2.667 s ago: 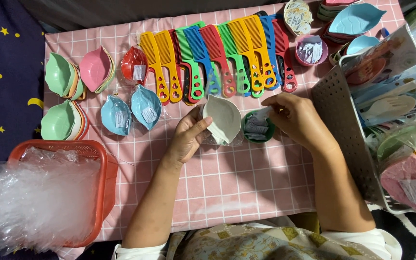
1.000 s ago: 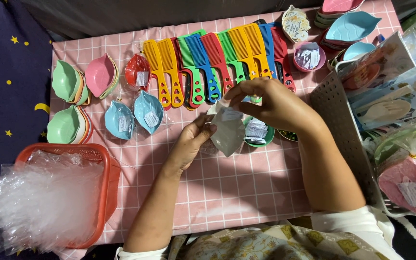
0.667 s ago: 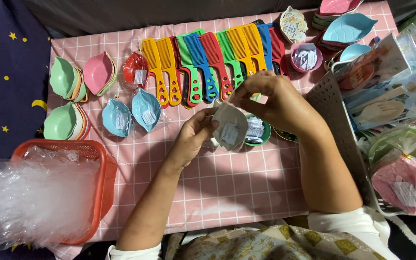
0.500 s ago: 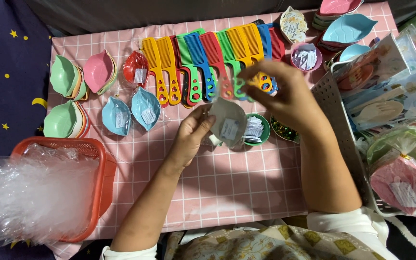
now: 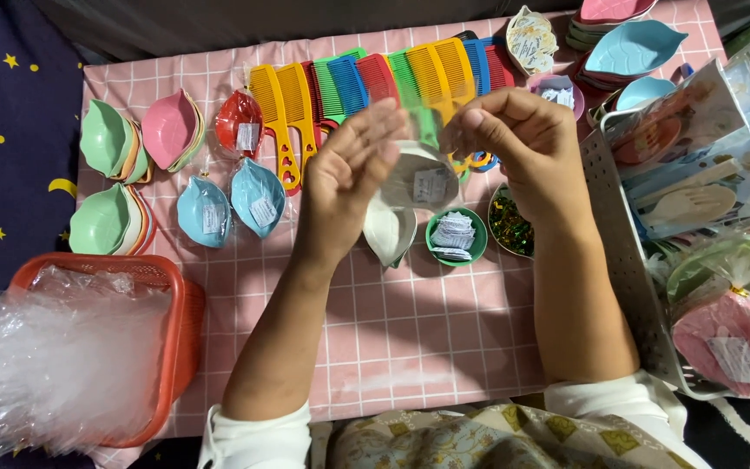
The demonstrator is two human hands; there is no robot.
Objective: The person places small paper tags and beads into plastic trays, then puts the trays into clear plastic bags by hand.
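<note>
My left hand (image 5: 353,174) and my right hand (image 5: 514,143) are raised over the pink checked cloth (image 5: 410,339) and hold a clear plastic bag (image 5: 418,169) between them by its top corners. Inside the bag hangs a white leaf-shaped dish (image 5: 391,230) with a small white label. Just below my hands stands a small green bowl (image 5: 456,236) holding white paper labels. Beside it sits a dish of shiny green and gold bits (image 5: 508,227).
A row of coloured combs (image 5: 353,87) lies at the far side. Leaf dishes in green (image 5: 101,139), pink (image 5: 169,128), red (image 5: 239,126) and blue (image 5: 258,195) sit at left. An orange basket (image 5: 180,321) full of clear bags is at near left. A white crate (image 5: 627,260) of packaged goods stands at right.
Both hands have lifted the white dish off the cloth. It now hangs inside the clear bag, which the hands hold up and stretch open.
</note>
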